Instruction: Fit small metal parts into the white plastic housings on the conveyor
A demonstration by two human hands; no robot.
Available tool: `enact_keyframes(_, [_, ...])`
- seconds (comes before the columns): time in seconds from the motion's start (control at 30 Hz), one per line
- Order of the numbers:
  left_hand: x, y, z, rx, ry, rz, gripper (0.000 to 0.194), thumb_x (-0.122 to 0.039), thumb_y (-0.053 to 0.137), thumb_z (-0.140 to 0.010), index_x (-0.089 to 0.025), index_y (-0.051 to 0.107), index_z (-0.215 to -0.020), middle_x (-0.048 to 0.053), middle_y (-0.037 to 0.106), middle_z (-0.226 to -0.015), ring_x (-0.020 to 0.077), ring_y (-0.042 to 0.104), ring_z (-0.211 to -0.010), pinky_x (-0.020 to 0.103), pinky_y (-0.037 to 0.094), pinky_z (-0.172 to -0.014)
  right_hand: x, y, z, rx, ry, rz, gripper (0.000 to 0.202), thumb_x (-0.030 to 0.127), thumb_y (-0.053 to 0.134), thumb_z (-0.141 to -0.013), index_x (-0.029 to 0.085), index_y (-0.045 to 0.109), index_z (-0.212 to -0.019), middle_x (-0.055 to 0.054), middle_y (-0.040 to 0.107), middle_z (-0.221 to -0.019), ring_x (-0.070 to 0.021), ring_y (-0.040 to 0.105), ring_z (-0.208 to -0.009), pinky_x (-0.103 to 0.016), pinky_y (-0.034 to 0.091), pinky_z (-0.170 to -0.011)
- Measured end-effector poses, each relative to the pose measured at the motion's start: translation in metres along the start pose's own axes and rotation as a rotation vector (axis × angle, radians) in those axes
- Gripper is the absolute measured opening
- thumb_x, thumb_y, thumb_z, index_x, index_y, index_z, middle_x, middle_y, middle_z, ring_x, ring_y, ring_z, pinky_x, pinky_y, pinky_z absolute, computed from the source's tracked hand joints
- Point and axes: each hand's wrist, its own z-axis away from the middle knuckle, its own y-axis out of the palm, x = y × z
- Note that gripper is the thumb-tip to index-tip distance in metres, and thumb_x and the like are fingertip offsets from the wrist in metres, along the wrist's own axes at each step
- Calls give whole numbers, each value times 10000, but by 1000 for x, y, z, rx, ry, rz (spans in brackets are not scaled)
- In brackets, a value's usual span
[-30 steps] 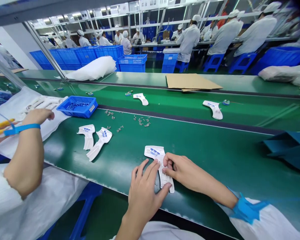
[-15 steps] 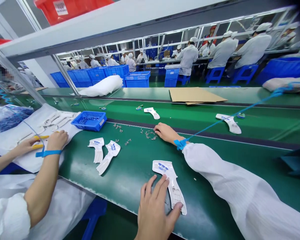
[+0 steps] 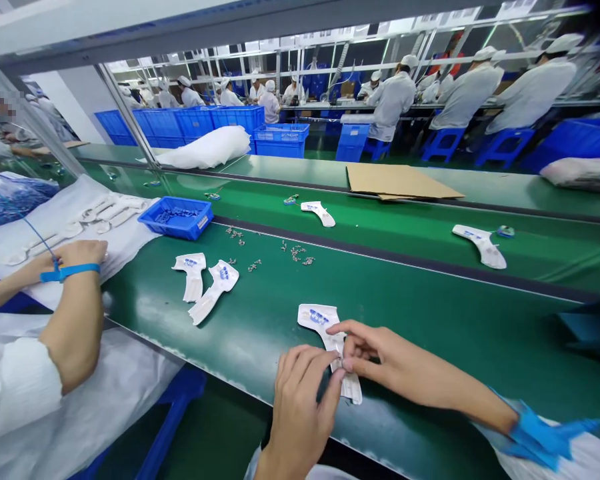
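A white gun-shaped plastic shell half (image 3: 317, 315) with blue marks lies on the green bench near me. Over its handle, my left hand (image 3: 303, 393) curls in from the near side, thumb and forefinger tips brought close together. From the right, my right hand (image 3: 385, 360) meets those tips in a pinch, its forefinger stretched over the shell. Whatever small piece sits between the fingertips is too hidden to name. Two similar shell halves, one (image 3: 193, 273) beside another (image 3: 217, 290), lie to the left. Small metal parts (image 3: 297, 253) are scattered behind them.
A blue tray (image 3: 200, 227) of small blue parts stands at the back left. Beside it, a co-worker's arm (image 3: 75, 320) reaches over white sheeting. More shells (image 3: 320, 213) lie on the green belt (image 3: 405, 230); cardboard (image 3: 403, 181) rests beyond.
My right hand has left the small metal parts and come down to the shell's handle. My left fingers have drawn together there. The view has shifted, and the co-worker's hands moved left.
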Motion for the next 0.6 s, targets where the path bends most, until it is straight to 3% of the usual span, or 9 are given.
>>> enact_keyframes(0.1, [-7,1,0,14,-15,98,166,-140,537,-970,-233,635,-1067,28,698,-958,187,622,-904,336,486,-818,2,14,14,-32,39,-84,407,536,475,-971,274,514,-1280,0,673,-862,-166,607,-802,-277,462,-741])
enact_keyframes(0.33, [-15,6,-1,-59,-70,123,133,-146,535,-959,-218,645,-948,27,679,-842,181,618,-802,304,482,-729,-11,29,8,-265,28,-302,349,544,606,-895,197,635,-887,-20,661,-810,-157,585,-768,-260,455,-697])
enact_keyframes(0.5, [-15,12,-4,-200,-70,18,113,-144,537,-941,-208,602,-874,19,642,-779,176,601,-732,288,467,-672,-10,38,4,-287,19,-489,368,539,688,-829,191,681,-947,-29,687,-866,-165,613,-810,-279,477,-759])
enact_keyframes(0.6, [-15,13,-4,-218,-37,-34,113,-134,539,-940,-206,596,-873,16,628,-762,175,597,-721,293,467,-677,-9,37,4,-307,14,-495,365,538,672,-843,180,676,-912,-31,680,-853,-162,613,-809,-284,478,-772])
